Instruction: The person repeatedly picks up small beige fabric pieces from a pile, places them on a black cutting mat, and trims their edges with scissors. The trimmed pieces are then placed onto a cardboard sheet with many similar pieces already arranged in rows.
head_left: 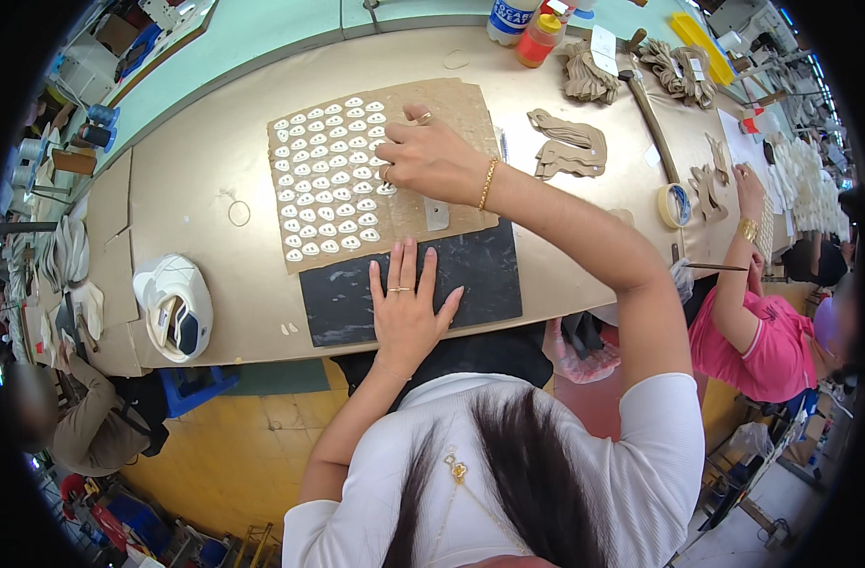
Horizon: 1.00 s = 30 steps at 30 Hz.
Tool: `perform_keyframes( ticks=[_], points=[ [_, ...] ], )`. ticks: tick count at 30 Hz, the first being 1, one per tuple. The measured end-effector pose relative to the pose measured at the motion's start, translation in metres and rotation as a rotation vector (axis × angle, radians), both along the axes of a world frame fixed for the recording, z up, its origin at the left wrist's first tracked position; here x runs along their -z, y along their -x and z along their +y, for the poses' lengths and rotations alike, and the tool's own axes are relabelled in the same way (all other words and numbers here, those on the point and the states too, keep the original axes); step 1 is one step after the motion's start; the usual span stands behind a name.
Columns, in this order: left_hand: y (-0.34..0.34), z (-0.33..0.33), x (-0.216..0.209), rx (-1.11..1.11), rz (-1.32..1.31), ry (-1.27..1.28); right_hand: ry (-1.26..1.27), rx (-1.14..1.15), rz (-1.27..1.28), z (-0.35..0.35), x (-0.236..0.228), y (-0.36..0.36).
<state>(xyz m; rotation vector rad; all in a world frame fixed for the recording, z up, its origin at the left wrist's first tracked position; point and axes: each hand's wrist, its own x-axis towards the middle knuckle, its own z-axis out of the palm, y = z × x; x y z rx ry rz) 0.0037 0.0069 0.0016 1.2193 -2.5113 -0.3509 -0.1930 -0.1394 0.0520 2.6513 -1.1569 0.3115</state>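
Small white oval pieces (325, 197) with dark marks lie in several rows on a brown cardboard sheet (456, 106). Over the right end of those rows is my right hand (431, 156), its fingers curled together in a pinch. Whatever may be between the fingertips is hidden. My left hand (406, 308) lies flat, fingers spread, on a black marbled board (489, 275), with its fingertips by the lower edge of the cardboard. A pale flat piece with a small hole (436, 215) rests on the cardboard, right of the rows.
A white shoe (175, 303) stands at the left. Tan cut pieces (574, 151), bundled tan strips (589, 74), a hammer (648, 118) and a tape roll (674, 205) lie to the right. Bottles (538, 43) stand behind. A co-worker in pink (759, 346) sits at the right.
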Motion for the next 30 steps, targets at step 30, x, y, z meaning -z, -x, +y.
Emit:
perform_keyframes(
  ticks=[30],
  points=[
    [0.000, -0.002, 0.000, 0.011, -0.043, 0.024, -0.924, 0.147, -0.216, -0.043, -0.008, 0.014]
  ],
)
